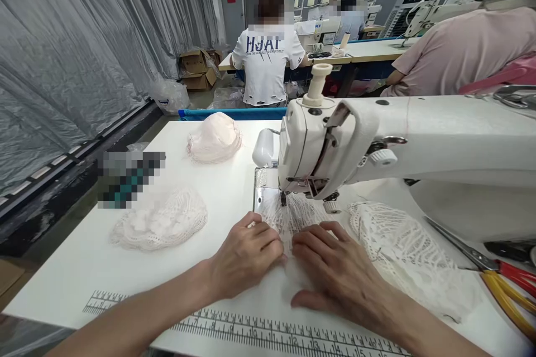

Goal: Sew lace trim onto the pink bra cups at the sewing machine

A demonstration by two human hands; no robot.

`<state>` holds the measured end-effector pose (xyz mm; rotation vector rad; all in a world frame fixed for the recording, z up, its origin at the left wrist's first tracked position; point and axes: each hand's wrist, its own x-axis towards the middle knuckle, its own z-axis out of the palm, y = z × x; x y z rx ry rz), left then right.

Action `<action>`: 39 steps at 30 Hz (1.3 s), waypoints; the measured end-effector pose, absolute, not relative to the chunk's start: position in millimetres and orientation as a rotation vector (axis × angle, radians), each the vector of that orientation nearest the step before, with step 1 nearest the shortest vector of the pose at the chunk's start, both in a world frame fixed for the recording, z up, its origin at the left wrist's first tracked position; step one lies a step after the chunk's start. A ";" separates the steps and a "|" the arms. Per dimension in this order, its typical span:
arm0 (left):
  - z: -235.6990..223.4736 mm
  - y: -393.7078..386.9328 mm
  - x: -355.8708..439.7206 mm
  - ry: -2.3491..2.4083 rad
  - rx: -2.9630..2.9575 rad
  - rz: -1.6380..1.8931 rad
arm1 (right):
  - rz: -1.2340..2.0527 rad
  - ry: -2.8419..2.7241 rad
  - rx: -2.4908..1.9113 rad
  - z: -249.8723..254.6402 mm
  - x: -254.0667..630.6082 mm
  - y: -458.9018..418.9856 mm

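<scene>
A piece of white lace (pixel 299 209) lies under the needle and presser foot of a white sewing machine (pixel 307 148). My left hand (pixel 251 254) is closed at the lace's left edge, its fingers curled and pinching the fabric. On the other side, my right hand (pixel 335 268) rests flat over the lace with fingers stretched forward and the thumb apart. Both hands sit just in front of the needle. Beneath my fingers, part of the lace is hidden.
A pale pink padded cup (pixel 215 136) and another lace piece (pixel 163 220) lie left. More lace (pixel 406 251) and scissors (pixel 481 259) with red and yellow handles are at right. A printed ruler (pixel 251 332) runs along the table's front. Co-workers (pixel 268 61) sit beyond.
</scene>
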<state>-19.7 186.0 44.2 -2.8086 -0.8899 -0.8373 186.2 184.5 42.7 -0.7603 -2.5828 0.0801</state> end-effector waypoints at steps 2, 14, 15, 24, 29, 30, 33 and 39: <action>44.3 186.2 -18.6 -0.891 -2.798 -0.867 | 0.058 -2.533 -0.751 43.1 185.0 185.2; 44.3 188.2 -13.0 -0.975 -2.695 -0.875 | 0.003 -2.339 -0.810 40.2 183.6 193.3; 43.9 189.1 -12.8 -0.975 -2.695 -0.878 | 0.018 -2.350 -0.816 41.0 183.0 193.4; 44.3 187.2 -16.1 -0.953 -2.747 -0.745 | 0.021 -2.442 -0.738 42.7 186.1 192.3; 47.5 186.3 -13.6 -0.996 -2.807 -0.837 | 0.056 -2.363 -0.769 40.0 183.8 193.8; 47.2 187.4 -12.8 -1.006 -2.805 -0.866 | 0.063 -2.357 -0.779 40.0 182.6 193.9; 44.8 191.3 -11.4 -1.030 -2.769 -0.961 | 0.076 -2.388 -0.803 39.7 179.9 193.6; 38.8 192.4 -14.1 -1.057 -2.694 -0.923 | -0.009 -2.419 -0.808 37.2 180.4 192.2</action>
